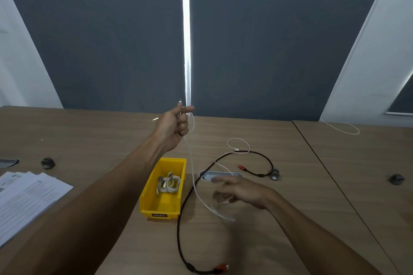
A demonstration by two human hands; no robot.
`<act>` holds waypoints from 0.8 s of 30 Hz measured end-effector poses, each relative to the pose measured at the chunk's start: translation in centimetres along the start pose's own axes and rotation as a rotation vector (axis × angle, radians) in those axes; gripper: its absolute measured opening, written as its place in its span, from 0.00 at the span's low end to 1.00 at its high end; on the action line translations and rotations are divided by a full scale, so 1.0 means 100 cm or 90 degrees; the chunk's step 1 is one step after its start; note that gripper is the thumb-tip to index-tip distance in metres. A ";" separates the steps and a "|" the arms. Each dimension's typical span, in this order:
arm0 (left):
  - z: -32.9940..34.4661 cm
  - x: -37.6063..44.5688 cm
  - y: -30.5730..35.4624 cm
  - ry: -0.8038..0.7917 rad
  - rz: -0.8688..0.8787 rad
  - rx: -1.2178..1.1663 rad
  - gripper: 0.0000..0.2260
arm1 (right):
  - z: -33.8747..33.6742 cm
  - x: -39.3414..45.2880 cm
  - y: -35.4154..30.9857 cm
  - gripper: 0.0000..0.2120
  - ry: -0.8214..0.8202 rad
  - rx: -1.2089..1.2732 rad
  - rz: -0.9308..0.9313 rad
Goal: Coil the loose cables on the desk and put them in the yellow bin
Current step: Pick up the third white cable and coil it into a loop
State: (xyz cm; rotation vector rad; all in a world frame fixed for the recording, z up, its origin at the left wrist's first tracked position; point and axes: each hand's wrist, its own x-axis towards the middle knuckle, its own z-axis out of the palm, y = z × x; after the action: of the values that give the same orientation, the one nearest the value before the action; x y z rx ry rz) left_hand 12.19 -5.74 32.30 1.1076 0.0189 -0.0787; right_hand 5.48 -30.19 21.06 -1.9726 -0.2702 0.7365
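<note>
1. Now, far left of the frame, a stack of papers (29,194) lies on the desk (100,136).
2. Left of centre, the left hand (173,128) is raised, fingers closed around a white cable (192,176), its plug poking up above the fist.
3. Below it, the yellow bin (164,205) holds a coiled white cable (168,184).
4. The held cable hangs down toward the right hand (240,192), which is blurred; its grip I cannot tell.
5. A black cable (182,212) loops across the desk, red plug (221,267) at lower centre.
</note>
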 end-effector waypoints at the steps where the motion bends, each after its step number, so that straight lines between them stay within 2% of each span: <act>1: 0.004 -0.002 -0.001 -0.014 -0.010 0.005 0.17 | 0.001 0.003 -0.012 0.26 0.012 -0.043 -0.024; 3: 0.015 -0.008 -0.004 -0.045 -0.027 0.024 0.17 | 0.004 0.012 -0.036 0.34 0.036 -0.050 -0.106; 4: 0.019 -0.010 -0.006 -0.058 -0.032 0.035 0.17 | 0.006 0.015 -0.047 0.34 0.052 -0.027 -0.152; 8: 0.026 -0.014 -0.005 -0.080 -0.034 0.053 0.18 | 0.007 0.025 -0.073 0.12 0.109 0.005 -0.260; 11: 0.021 -0.015 0.002 -0.077 -0.039 0.059 0.18 | 0.006 0.026 -0.070 0.07 0.094 0.012 -0.285; 17: 0.016 -0.016 0.010 -0.084 -0.051 0.063 0.17 | -0.004 0.028 -0.039 0.08 0.029 -0.142 -0.221; 21: 0.013 -0.013 0.021 -0.082 -0.045 0.042 0.17 | -0.011 0.024 0.001 0.08 0.027 -0.200 -0.115; 24: 0.010 -0.013 0.024 -0.080 -0.047 0.049 0.17 | -0.016 0.018 0.014 0.07 0.053 -0.247 -0.085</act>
State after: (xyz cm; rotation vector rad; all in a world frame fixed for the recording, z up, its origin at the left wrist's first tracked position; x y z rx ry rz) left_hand 11.07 -5.53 34.95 1.1776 -0.0560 -0.2166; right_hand 7.65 -31.17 19.75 -2.3174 -0.5207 0.5427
